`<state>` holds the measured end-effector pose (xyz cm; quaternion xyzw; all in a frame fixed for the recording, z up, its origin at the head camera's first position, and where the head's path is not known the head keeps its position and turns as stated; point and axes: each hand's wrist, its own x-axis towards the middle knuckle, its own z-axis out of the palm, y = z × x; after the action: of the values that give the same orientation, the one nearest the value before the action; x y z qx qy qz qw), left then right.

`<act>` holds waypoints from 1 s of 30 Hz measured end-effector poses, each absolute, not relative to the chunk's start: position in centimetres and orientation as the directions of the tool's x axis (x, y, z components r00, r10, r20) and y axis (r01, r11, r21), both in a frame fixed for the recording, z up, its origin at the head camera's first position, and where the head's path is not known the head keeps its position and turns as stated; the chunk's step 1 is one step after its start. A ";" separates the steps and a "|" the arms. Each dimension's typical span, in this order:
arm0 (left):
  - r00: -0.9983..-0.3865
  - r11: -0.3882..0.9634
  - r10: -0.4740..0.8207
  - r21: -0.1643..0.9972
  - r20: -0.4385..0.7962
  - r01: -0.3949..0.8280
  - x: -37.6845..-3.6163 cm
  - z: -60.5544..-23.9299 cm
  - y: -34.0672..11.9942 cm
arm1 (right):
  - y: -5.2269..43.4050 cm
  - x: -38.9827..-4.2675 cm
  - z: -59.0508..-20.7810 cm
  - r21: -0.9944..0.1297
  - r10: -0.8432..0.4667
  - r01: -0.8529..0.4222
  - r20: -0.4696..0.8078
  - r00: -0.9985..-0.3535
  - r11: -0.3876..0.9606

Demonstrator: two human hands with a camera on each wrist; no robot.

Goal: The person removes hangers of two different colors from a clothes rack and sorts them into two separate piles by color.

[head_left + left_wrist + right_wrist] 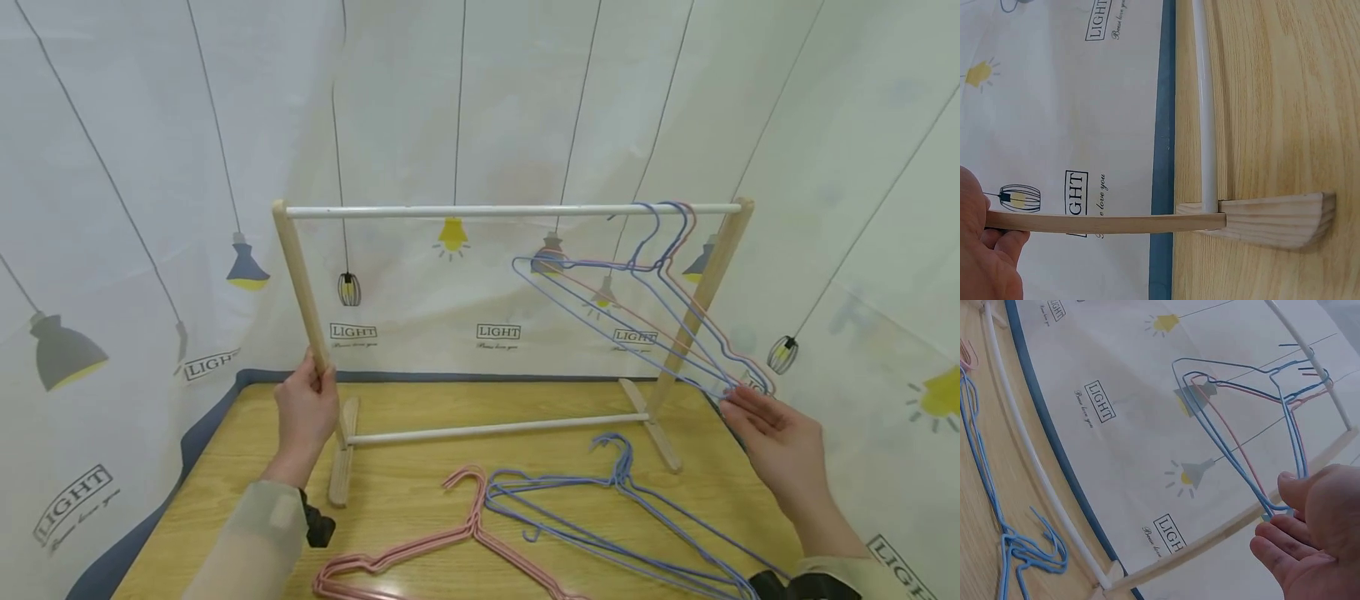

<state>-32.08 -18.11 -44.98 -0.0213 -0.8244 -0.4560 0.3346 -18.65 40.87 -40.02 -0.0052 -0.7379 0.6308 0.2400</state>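
A small clothes rack with a white top rail (465,212) and wooden posts stands on the table. My left hand (306,408) grips the lower half of its left post (297,283), thumb on the near side. Near the right end of the rail hang two blue wire hangers (592,266) and a pink hanger (694,222), close together and slanting down to the right. At their lower right corners, my right hand (780,442) pinches the blue hangers between thumb and fingers. The pink one lies just behind, its corner partly covered by my fingers.
Several blue hangers (619,477) lie in a heap on the wooden table (420,408), in front of the rack. Beside them to the left is a stack of pink hangers (474,525). The rack's white lower bar (495,430) runs low between its feet. A lamp-printed curtain (405,125) surrounds the table.
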 end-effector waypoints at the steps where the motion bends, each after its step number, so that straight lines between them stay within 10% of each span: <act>1: -0.774 0.583 -0.269 0.737 0.573 0.343 -32.1 -45.0 -18.1 | 40.6 -19.0 -40.0 -0.929 0.305 -0.308 0.359 -0.882 0.206; 15: -0.777 0.570 -0.272 0.746 0.568 0.345 -32.1 -45.1 -18.0 | 36.7 -21.6 -39.6 -0.862 0.185 -0.484 0.506 -0.843 0.149; 30: -0.781 0.557 -0.274 0.755 0.561 0.346 -32.1 -45.0 -17.9 | 34.9 -20.6 -36.4 -0.862 0.362 -0.490 0.502 -0.785 0.133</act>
<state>-32.13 -17.93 -45.01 -0.0221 -0.8183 -0.4700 0.3301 -20.64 34.94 -36.41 0.0468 -0.6792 0.6568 0.3243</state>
